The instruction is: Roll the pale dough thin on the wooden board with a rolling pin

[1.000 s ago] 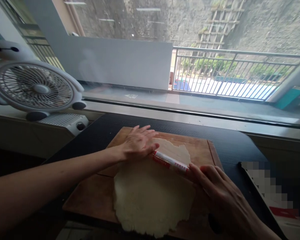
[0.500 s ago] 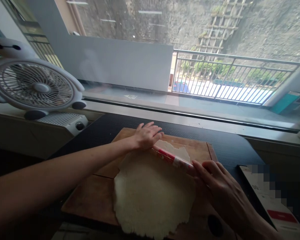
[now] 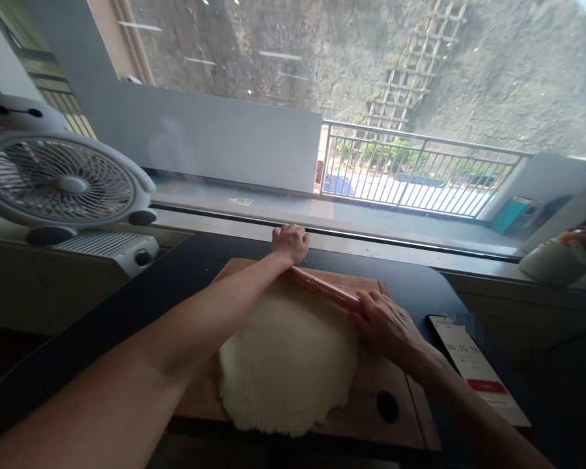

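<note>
Dark table, phone right of dough

Dark table near, beneath pale windowsill. Large window spans far side. Beyond glass: walkway floor, white low wall left, metal railing right, rough grey rock wall farthest. Daylight bright outside; near corners dim.
</note>
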A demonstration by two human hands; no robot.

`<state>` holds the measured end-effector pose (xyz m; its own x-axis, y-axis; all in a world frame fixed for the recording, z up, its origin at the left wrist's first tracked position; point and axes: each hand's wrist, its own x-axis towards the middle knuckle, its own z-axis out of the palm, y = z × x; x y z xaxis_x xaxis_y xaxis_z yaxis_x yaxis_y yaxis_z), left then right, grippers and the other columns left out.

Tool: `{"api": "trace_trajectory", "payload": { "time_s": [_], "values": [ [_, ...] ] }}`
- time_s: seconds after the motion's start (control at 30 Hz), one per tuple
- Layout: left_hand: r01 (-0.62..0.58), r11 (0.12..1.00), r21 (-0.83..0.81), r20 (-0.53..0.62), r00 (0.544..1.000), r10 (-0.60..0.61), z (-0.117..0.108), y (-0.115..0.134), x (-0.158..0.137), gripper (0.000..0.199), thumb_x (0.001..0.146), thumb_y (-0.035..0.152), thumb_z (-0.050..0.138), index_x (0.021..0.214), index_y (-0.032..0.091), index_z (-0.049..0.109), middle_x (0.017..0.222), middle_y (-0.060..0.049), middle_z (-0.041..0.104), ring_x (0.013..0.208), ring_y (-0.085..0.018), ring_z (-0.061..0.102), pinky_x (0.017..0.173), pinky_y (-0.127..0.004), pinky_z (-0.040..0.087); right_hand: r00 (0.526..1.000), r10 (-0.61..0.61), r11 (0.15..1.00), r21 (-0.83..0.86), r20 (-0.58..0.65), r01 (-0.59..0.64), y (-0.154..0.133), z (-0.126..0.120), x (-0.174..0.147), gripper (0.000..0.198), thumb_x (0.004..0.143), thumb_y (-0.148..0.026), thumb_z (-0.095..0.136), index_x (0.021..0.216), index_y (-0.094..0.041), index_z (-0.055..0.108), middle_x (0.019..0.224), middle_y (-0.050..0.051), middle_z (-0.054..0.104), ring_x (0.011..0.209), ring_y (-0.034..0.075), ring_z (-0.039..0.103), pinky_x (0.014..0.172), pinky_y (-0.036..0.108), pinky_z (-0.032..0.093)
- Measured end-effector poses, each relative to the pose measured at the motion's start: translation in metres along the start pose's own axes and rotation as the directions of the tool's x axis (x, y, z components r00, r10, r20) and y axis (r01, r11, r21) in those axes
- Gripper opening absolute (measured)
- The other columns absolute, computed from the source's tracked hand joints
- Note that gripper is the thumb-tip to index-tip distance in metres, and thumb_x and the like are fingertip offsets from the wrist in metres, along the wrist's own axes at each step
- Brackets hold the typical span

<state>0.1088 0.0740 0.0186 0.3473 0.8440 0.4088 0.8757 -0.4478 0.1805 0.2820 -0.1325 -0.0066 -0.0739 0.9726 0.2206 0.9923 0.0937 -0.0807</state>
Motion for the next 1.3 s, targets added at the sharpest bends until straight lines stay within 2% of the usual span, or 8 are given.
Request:
{"api": "trace_trajectory", "payload": {
  "time_s": [0.07,0.13,0.23,0.3,0.63,0.87,1.13,1.3],
  "values": [
    [0.009,0.999,-0.046,-0.02,1.0,-0.01,-0.014,0.002,-0.011,0.043,0.091,0.032,0.024,0.104,0.016,0.062,0.117,-0.014,0.059,0.112,-0.027,0.049,0.095,-0.043,0.036,0.997,0.077,0.995,0.058,0.026,-0.079,0.014,-0.001,-0.013,0.025,0.092,-0.04,0.042,0.103,-0.022,0.057,0.093,0.005,0.062,0.082,0.019,0.059,0.064,0.027,0.039],
    [-0.036,0.99,-0.137,0.146,0.988,0.056,-0.028,0.001,-0.027,0.042,0.09,0.034,0.026,0.108,0.017,0.06,0.113,-0.011,0.061,0.107,-0.025,0.053,0.09,-0.038,0.039,0.986,0.149,0.98,0.125,0.072,-0.157,0.03,-0.002,-0.029,0.028,0.093,-0.043,0.039,0.099,-0.023,0.058,0.088,0.003,0.063,0.075,0.018,0.059,0.059,0.026,0.036],
    [-0.092,0.962,-0.258,0.489,0.846,0.212,-0.042,0.003,-0.047,0.037,0.081,0.042,0.043,0.101,0.02,0.064,0.099,-0.004,0.067,0.09,-0.02,0.06,0.076,-0.028,0.045,0.976,0.19,0.959,0.192,0.107,-0.208,0.048,-0.003,-0.049,0.032,0.092,-0.046,0.037,0.098,-0.023,0.059,0.083,0.003,0.064,0.071,0.018,0.059,0.056,0.026,0.034],
    [-0.103,0.961,-0.258,0.582,0.777,0.239,-0.046,0.008,-0.052,0.034,0.074,0.044,0.051,0.094,0.021,0.066,0.094,-0.002,0.068,0.082,-0.019,0.061,0.067,-0.025,0.045,0.977,0.195,0.956,0.205,0.09,-0.21,0.051,-0.007,-0.057,0.033,0.092,-0.047,0.037,0.098,-0.023,0.06,0.08,0.003,0.065,0.069,0.018,0.06,0.055,0.026,0.034],
    [-0.16,0.975,-0.154,0.765,0.606,0.22,-0.04,0.028,-0.027,0.041,0.051,0.047,0.069,0.082,0.02,0.064,0.09,-0.004,0.068,0.081,-0.022,0.06,0.063,-0.027,0.045,0.974,0.223,0.92,0.324,0.029,-0.22,0.046,-0.023,-0.093,0.033,0.093,-0.043,0.035,0.098,-0.023,0.06,0.08,0.002,0.066,0.07,0.019,0.062,0.058,0.027,0.038],
    [-0.05,0.968,-0.245,0.834,0.499,0.237,-0.04,0.028,-0.021,0.037,0.048,0.041,0.074,0.079,0.02,0.066,0.084,-0.003,0.069,0.08,-0.022,0.062,0.064,-0.027,0.048,0.971,0.237,0.899,0.369,0.04,-0.235,0.058,-0.018,-0.105,0.035,0.093,-0.045,0.035,0.102,-0.022,0.061,0.08,0.003,0.066,0.072,0.02,0.062,0.058,0.027,0.039],
    [0.181,0.944,-0.276,0.782,0.614,0.111,-0.046,-0.011,-0.024,0.038,0.062,0.045,0.064,0.088,0.018,0.063,0.095,-0.007,0.067,0.082,-0.022,0.062,0.062,-0.026,0.05,0.978,0.204,0.894,0.399,0.043,-0.204,0.053,-0.02,-0.095,0.036,0.092,-0.047,0.035,0.101,-0.023,0.06,0.08,0.003,0.065,0.07,0.02,0.061,0.06,0.029,0.041],
    [0.355,0.919,-0.172,0.874,0.486,-0.024,-0.062,-0.054,-0.042,0.039,0.052,0.04,0.071,0.085,0.019,0.065,0.085,-0.007,0.069,0.071,-0.024,0.065,0.056,-0.032,0.053,0.996,0.087,0.926,0.369,-0.001,-0.08,0.04,-0.018,-0.082,0.031,0.091,-0.044,0.04,0.103,-0.023,0.06,0.086,0.004,0.065,0.07,0.019,0.06,0.059,0.028,0.041]
  ]
}}
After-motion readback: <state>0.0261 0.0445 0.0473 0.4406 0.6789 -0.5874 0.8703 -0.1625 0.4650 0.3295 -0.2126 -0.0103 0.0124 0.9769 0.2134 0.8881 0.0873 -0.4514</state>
